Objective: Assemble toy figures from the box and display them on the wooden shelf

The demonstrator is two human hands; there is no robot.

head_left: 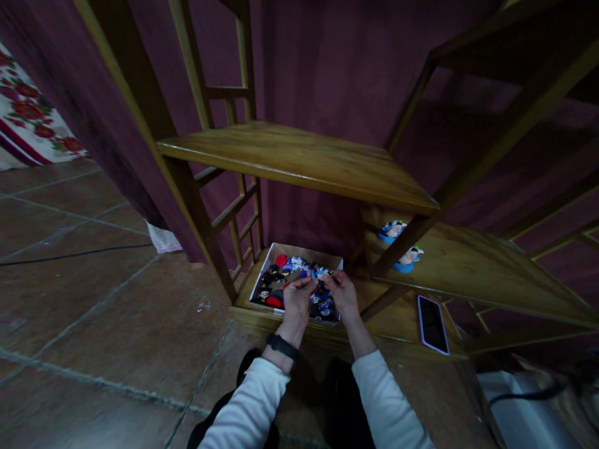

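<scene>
Both my hands are over an open white cardboard box (260, 279) on the lowest shelf. Between their fingertips is a small figurine (321, 273) with blue and pale parts. My left hand (299, 296), with a dark band at the wrist, pinches it from the left. From the right, my right hand (342, 292) closes its fingers on the same figurine. Inside the box lie several small figurines (276, 274) in red, black, blue and white; my hands hide part of them.
Two blue-based figurines, one (392, 231) behind the other (407, 259), stand on the middle shelf at right. A phone (433, 324) lies on the low shelf. A wooden shelf board (290, 156) juts out above the box. Wooden posts (407, 246) flank the space.
</scene>
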